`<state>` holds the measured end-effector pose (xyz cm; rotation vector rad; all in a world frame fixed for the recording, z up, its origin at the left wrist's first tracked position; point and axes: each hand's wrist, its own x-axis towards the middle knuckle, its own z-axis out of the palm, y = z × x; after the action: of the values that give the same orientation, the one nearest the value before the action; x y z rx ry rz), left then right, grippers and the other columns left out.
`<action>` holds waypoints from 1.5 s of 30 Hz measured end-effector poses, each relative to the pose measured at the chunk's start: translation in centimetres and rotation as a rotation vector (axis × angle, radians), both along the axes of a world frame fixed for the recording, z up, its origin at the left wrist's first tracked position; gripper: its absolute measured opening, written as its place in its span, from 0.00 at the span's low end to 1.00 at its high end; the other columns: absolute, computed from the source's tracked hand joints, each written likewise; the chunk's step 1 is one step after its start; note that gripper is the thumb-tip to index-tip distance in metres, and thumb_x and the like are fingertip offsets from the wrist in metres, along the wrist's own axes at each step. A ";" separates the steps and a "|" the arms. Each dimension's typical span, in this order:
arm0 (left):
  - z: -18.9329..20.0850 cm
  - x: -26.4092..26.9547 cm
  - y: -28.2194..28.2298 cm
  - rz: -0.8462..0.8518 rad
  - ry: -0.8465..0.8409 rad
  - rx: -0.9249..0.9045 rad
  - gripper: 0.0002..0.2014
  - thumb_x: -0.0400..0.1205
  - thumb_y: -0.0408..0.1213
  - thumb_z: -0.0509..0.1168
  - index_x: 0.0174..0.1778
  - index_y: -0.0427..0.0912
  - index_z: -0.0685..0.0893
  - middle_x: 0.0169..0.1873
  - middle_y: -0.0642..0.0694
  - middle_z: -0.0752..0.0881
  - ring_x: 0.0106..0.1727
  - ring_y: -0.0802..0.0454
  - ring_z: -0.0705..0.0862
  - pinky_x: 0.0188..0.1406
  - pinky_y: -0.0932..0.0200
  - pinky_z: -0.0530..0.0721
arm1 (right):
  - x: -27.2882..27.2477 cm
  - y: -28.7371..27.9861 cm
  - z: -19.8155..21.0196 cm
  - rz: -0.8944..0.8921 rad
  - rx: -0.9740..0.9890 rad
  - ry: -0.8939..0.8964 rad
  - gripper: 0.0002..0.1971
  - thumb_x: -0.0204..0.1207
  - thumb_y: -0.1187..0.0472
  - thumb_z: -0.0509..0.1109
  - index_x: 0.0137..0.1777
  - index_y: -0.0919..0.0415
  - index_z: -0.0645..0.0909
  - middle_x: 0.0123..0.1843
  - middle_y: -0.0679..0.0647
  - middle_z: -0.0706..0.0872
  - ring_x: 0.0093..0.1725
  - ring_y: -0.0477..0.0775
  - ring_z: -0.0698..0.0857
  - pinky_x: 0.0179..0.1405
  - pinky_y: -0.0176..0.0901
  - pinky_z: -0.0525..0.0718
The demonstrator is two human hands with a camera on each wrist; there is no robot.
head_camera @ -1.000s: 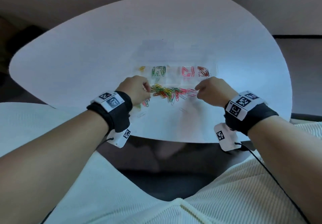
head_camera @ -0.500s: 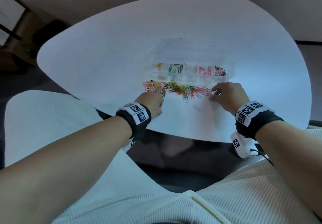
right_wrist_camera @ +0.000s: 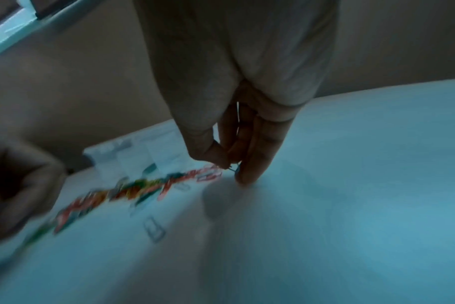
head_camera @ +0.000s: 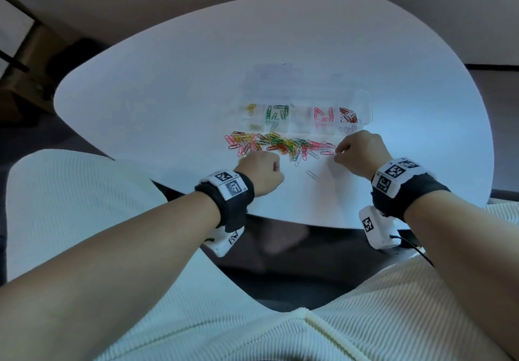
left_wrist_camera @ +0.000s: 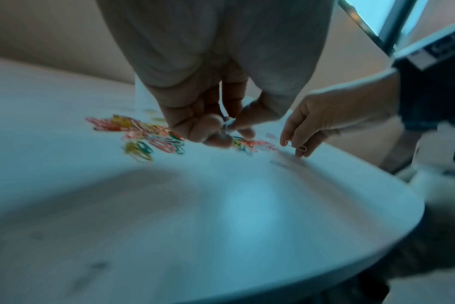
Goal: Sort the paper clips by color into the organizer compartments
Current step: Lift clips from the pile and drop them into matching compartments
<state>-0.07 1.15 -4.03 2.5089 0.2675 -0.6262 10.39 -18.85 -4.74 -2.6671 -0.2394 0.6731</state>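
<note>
Fingers [left_wrist_camera: 208, 125] of the left hand [head_camera: 262, 172] curl inward and pinch a small silver-looking paper clip [left_wrist_camera: 225, 128] against the thumb, just above the near edge of the loose pile of colored paper clips [head_camera: 280, 146]. The right hand [head_camera: 358, 154] sits at the pile's right end, its fingers [left_wrist_camera: 296, 135] pressed close together and pinching a silver clip [left_wrist_camera: 296, 145], fingertips touching the tabletop [head_camera: 168, 108].

This white, rounded tabletop carries a clear organizer [head_camera: 303, 116] just beyond the pile; its compartments hold, from left to right, yellow, green, pale or clear, pink and red clips. One lone silver clip [head_camera: 311, 175] lies apart from the pile, toward the person, between the two hands. Beige wall stands behind the table, with dark floor and a wooden piece of furniture [head_camera: 28, 60] at far left.

Bare tabletop spreads wide left of and beyond the organizer; the near edge runs close under both wrists.
</note>
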 end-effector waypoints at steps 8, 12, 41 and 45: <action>-0.5 0.9 -1.8 -0.098 -0.121 0.012 0.10 0.86 0.41 0.54 0.55 0.44 0.79 0.28 0.49 0.76 0.32 0.45 0.76 0.33 0.54 0.75 | -0.1 -0.1 1.9 -0.252 0.476 0.378 0.14 0.65 0.76 0.52 0.28 0.65 0.76 0.27 0.60 0.78 0.27 0.55 0.73 0.25 0.40 0.69; -1.1 0.8 -1.6 -0.283 -0.046 0.198 0.16 0.87 0.42 0.53 0.69 0.49 0.76 0.50 0.39 0.86 0.48 0.38 0.84 0.48 0.46 0.85 | -1.1 1.3 1.5 0.094 0.233 0.334 0.07 0.73 0.65 0.64 0.38 0.60 0.83 0.33 0.50 0.80 0.30 0.49 0.75 0.27 0.38 0.69; 0.7 2.1 -1.1 0.062 -0.046 -0.128 0.16 0.83 0.37 0.49 0.28 0.43 0.61 0.27 0.45 0.65 0.32 0.46 0.64 0.30 0.53 0.58 | -3.2 3.4 -0.4 0.368 -0.297 -0.072 0.14 0.75 0.48 0.69 0.49 0.59 0.82 0.45 0.55 0.83 0.39 0.58 0.82 0.38 0.42 0.78; 1.9 3.0 -0.8 0.029 -0.119 -0.200 0.11 0.72 0.41 0.46 0.35 0.39 0.68 0.32 0.42 0.69 0.35 0.47 0.65 0.34 0.53 0.62 | -3.6 3.7 -0.4 0.372 -0.320 -0.039 0.16 0.75 0.47 0.66 0.36 0.59 0.73 0.35 0.52 0.76 0.35 0.57 0.80 0.36 0.41 0.76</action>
<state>2.96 0.31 -2.15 2.3352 0.1874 -0.4652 6.79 -15.10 -5.14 -2.9736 -0.7058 0.8297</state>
